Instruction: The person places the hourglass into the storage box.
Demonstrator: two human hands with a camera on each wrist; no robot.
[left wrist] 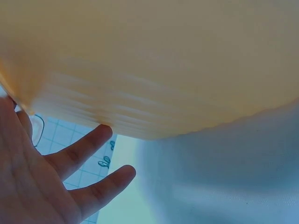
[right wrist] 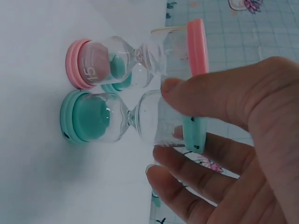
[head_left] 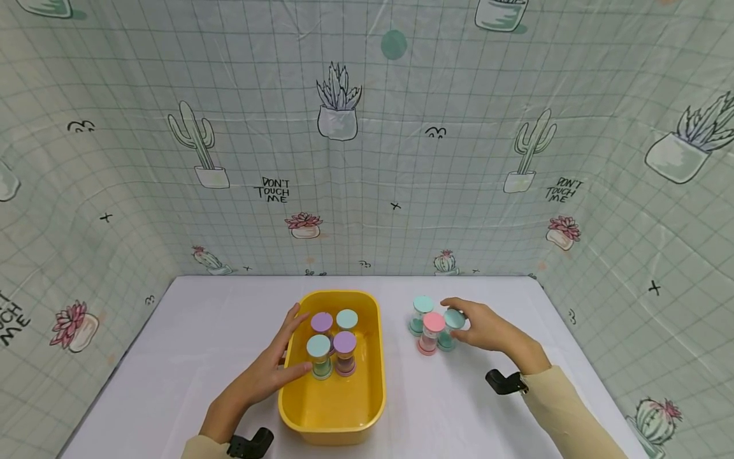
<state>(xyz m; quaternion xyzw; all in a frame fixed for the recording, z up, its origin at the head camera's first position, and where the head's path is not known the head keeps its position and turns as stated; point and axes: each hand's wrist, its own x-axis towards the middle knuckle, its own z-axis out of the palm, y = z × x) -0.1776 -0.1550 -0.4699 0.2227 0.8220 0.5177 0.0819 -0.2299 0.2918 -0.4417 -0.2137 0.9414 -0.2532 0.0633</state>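
A yellow plastic tub (head_left: 373, 382) holds two purple-capped hourglasses, one behind the other (head_left: 345, 343), and two pale-teal-capped hourglasses, the front one (head_left: 318, 346) nearest my left thumb. My left hand (head_left: 269, 370) rests on the tub's left side, thumb and index finger over the rim, the other fingers spread outside it. In the left wrist view, one fingertip meets the tub's outer wall. To the tub's right, my right hand (head_left: 487, 328) holds a green hourglass (right wrist: 91, 116) near its top cap, between thumb and fingers. It stands upright, green sand in its lower bulb.
Close beside the held hourglass stands a pink hourglass (head_left: 434, 322) marked 15. Another green hourglass (head_left: 423, 304) is behind them. The white table (head_left: 218, 338) meets a patterned cloth backdrop (head_left: 367, 191) at the back and sides.
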